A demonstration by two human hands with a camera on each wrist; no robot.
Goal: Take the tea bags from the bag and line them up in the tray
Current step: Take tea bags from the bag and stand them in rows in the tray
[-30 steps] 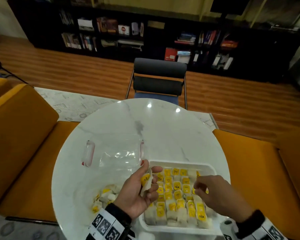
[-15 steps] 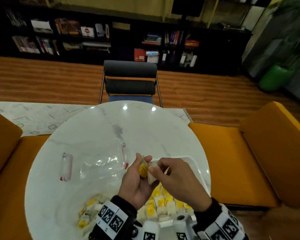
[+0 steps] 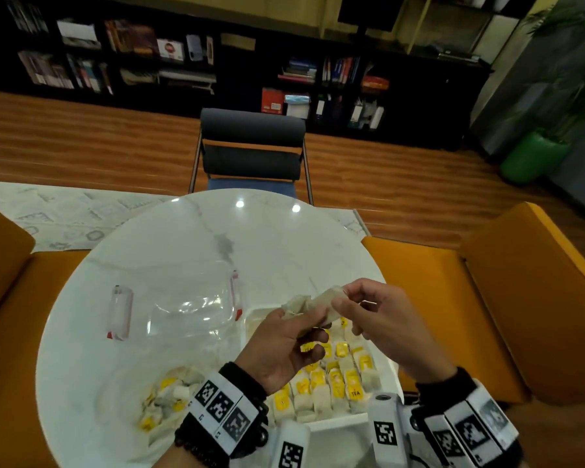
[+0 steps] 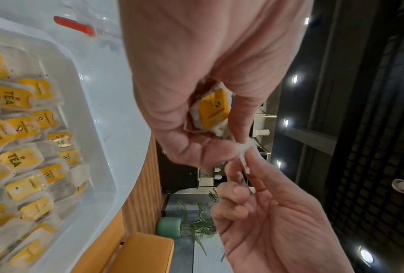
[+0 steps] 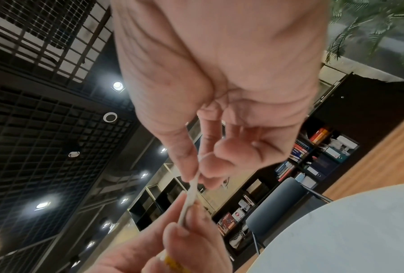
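Note:
A tea bag [image 3: 318, 304] with a yellow tag [image 4: 213, 110] hangs above the white tray [image 3: 338, 422], held between both hands. My left hand [image 3: 313, 324] grips its tagged end in curled fingers. My right hand [image 3: 343, 298] pinches the other white end [image 5: 191, 192] between thumb and forefinger. Rows of yellow-tagged tea bags [image 4: 21, 129] fill the tray below the hands. A clear bag [image 3: 169, 396] with several more tea bags lies on the table at the lower left, beside my left wrist.
A clear plastic lid [image 3: 190, 309] with red clips lies on the round white table [image 3: 217, 238], left of the tray. A dark chair [image 3: 250, 153] stands at the far side. Orange seats [image 3: 453, 298] flank the table.
My right hand left the tray and took hold of the tea bag in my left hand. Both hands have risen and now hold it stretched between them. The view has swung right.

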